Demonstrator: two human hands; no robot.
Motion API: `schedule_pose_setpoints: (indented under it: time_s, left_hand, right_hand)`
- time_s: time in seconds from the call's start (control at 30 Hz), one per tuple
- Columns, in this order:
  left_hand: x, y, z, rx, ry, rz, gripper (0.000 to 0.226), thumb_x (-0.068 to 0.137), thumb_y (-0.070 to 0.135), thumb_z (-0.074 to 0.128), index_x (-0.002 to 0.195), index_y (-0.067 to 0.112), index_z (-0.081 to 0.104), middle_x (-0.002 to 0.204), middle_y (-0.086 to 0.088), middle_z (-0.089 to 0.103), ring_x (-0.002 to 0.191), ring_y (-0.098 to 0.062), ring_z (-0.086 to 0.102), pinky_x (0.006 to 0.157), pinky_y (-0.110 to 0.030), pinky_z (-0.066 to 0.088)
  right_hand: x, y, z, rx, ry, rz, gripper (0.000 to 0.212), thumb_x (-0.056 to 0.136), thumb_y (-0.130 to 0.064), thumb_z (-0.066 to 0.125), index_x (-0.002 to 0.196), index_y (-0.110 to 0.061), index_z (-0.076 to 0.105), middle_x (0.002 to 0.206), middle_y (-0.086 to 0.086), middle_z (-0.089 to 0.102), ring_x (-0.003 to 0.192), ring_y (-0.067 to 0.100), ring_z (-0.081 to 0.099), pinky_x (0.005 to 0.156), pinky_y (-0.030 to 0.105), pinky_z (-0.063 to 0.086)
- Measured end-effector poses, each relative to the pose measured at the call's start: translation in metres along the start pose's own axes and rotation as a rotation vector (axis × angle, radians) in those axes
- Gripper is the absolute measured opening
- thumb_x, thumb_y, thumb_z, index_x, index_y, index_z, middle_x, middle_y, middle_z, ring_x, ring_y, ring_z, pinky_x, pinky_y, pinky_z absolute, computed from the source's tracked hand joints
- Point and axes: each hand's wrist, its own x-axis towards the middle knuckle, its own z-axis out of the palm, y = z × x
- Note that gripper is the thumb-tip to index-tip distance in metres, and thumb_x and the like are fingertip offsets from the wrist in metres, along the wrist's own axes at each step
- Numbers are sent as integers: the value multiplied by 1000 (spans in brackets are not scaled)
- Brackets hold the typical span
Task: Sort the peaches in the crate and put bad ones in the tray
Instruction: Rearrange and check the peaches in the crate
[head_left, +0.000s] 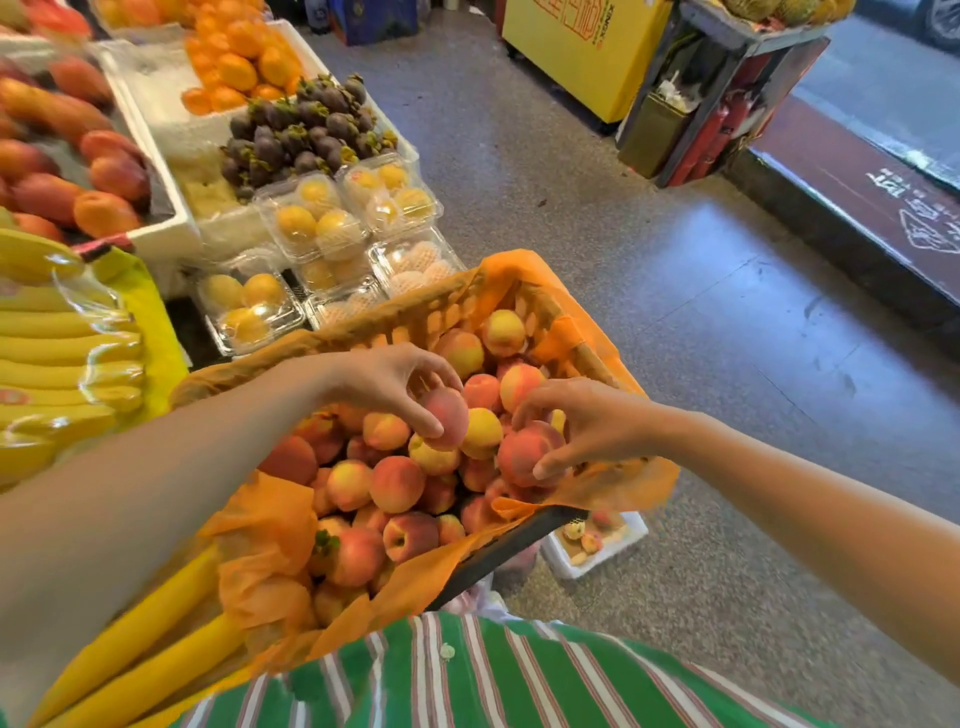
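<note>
A crate (511, 548) lined with orange plastic stands in front of me, filled with several red and yellow peaches. My left hand (387, 382) reaches over the pile and grips a pink peach (449, 415) from above. My right hand (582, 421) holds a larger red peach (522, 454) at the crate's right side. A small white tray (626, 543) sits on the floor below the crate's right edge, with a few peaches in it, partly hidden by the crate.
Bagged bananas (57, 364) lie to the left. Clear boxes of yellow fruit (311, 223), mangosteens (306, 130) and oranges (244, 57) fill the stand behind the crate. A yellow cabinet (587, 47) and a dark rack (711, 104) stand across the grey floor.
</note>
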Motion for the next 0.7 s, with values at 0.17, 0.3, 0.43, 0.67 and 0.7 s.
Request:
schedule_pose_setpoints:
  time_s: [0.17, 0.3, 0.43, 0.67, 0.7]
  left_hand:
    - [-29, -18, 15, 301, -129, -198, 57, 71, 42, 81, 121, 34, 54, 116, 8, 54, 100, -10, 55, 82, -25, 50]
    - [-41, -21, 21, 395, -119, -265, 60, 74, 37, 79, 125, 26, 49, 112, 5, 50, 98, -15, 52, 82, -31, 49]
    - [-50, -35, 25, 620, -130, -299, 59, 72, 33, 77, 122, 23, 47, 109, 0, 51, 97, -21, 51, 81, -37, 49]
    - [-46, -54, 29, 780, 60, -235, 63, 74, 26, 73, 130, 19, 44, 122, -3, 46, 108, -23, 47, 91, -38, 44]
    - [-46, -55, 29, 799, 60, -231, 63, 74, 25, 73, 129, 18, 44, 123, -4, 45, 108, -23, 47, 91, -38, 44]
  right_hand:
    - [20, -36, 26, 56, -94, -122, 49, 71, -34, 83, 113, -22, 61, 109, -7, 61, 100, 11, 56, 82, 26, 47]
    - [45, -47, 59, -173, -229, -157, 54, 74, -36, 80, 120, -18, 57, 111, 2, 60, 99, 18, 53, 72, 30, 38]
    - [57, -47, 74, -285, -274, -147, 54, 77, -30, 78, 123, -16, 55, 109, 5, 58, 96, 20, 49, 69, 30, 32]
    - [66, -37, 86, -385, -220, -159, 28, 88, -13, 61, 116, -12, 58, 108, 9, 63, 99, 26, 56, 69, 30, 35]
    - [67, -35, 87, -377, -210, -157, 24, 89, -10, 57, 114, -11, 60, 106, 9, 64, 98, 26, 56, 67, 28, 32]
